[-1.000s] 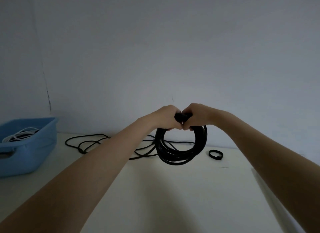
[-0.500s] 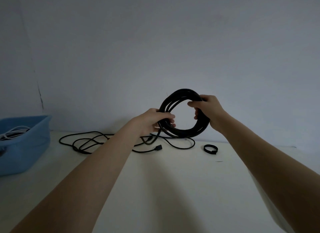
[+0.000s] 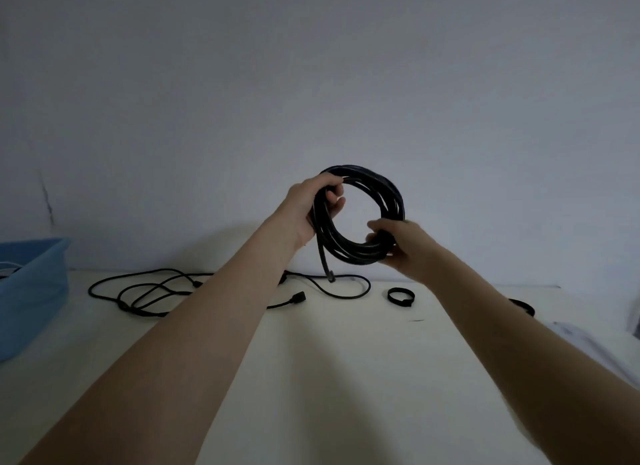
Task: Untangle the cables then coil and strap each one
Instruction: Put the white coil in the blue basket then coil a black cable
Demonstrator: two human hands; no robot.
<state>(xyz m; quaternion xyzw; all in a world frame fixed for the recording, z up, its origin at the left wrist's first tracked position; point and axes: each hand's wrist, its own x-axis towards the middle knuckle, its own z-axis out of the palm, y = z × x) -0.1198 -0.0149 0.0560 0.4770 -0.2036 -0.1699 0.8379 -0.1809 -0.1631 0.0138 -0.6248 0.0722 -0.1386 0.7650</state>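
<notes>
Since half-second-earlier frame: left hand point(image 3: 313, 205) shifted to coil's upper left, right hand point(image 3: 403, 246) to lower right; both sets of fingers curled round black cable coil point(image 3: 360, 215), held above table point(image 3: 346, 378), likely keeping loops together; tail dangling; strap point(image 3: 400, 296) waiting on table; loose cable point(image 3: 149, 291) uncoiled.

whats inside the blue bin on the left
Only a sliver of white cable shows above the rim of the blue bin. The bin's wall and the frame edge hide the rest of its inside.

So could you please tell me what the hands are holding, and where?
Both grip the black cable coil: left hand its upper-left side, right hand its lower-right.
</notes>
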